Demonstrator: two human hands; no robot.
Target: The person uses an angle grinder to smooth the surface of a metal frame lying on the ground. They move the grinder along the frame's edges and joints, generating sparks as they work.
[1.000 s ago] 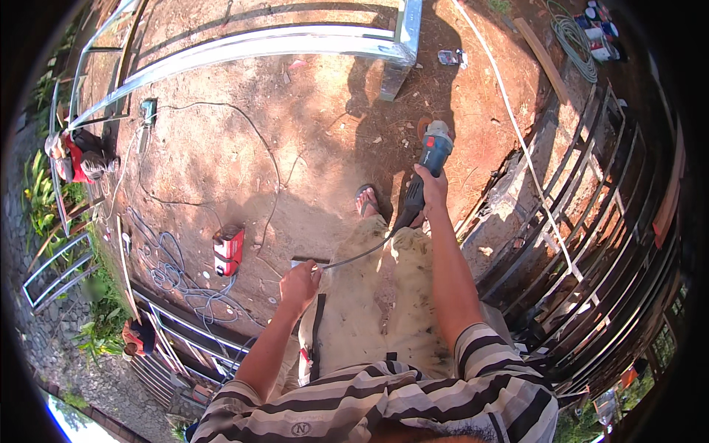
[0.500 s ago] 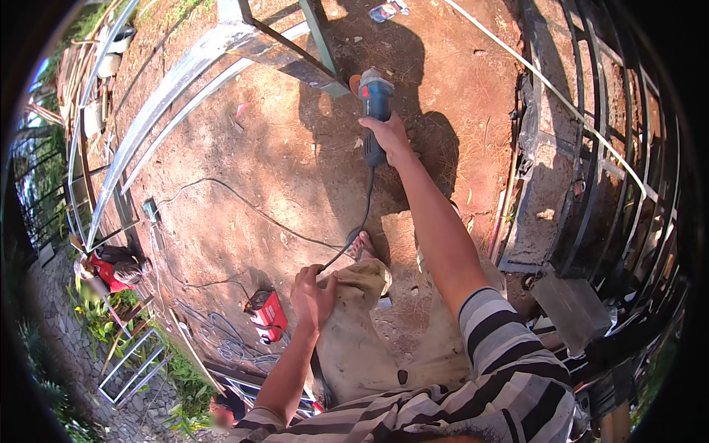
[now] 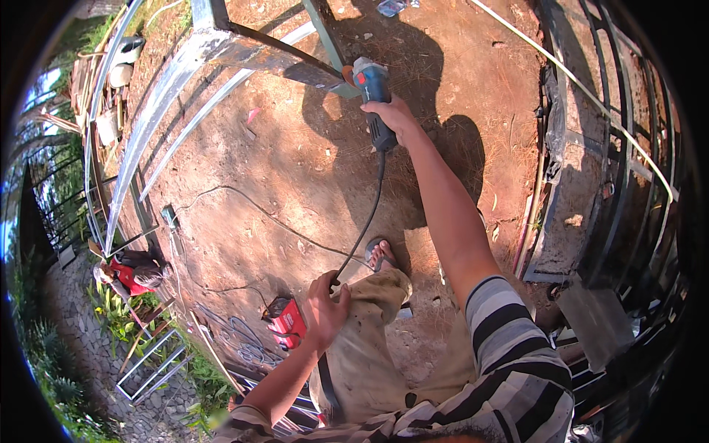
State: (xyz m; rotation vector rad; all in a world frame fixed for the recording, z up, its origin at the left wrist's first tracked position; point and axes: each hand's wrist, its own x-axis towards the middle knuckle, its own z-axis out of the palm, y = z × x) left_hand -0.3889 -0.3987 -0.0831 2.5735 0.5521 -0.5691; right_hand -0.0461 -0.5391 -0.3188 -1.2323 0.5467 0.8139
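Observation:
My right hand [image 3: 395, 118] is stretched forward and grips a blue and black angle grinder [image 3: 371, 92]. The grinder's disc end sits against the corner of a rusty metal frame [image 3: 258, 52] raised above the red dirt. A black power cord [image 3: 362, 229] hangs from the grinder's tail down to my left hand [image 3: 325, 310], which is closed around it beside my thigh. I wear dusty beige trousers, a striped shirt and a sandal [image 3: 380, 255].
A red machine box [image 3: 286, 321] with coiled cables lies by my left leg. Long shiny metal rails [image 3: 148, 133] curve along the left. A person in red [image 3: 129, 273] crouches at far left. Dark metal gate frames [image 3: 628, 184] stand on the right.
I have stepped closer to the metal frame. My right hand carried the grinder up and forward until its head met the frame corner. My left hand kept hold of the cord.

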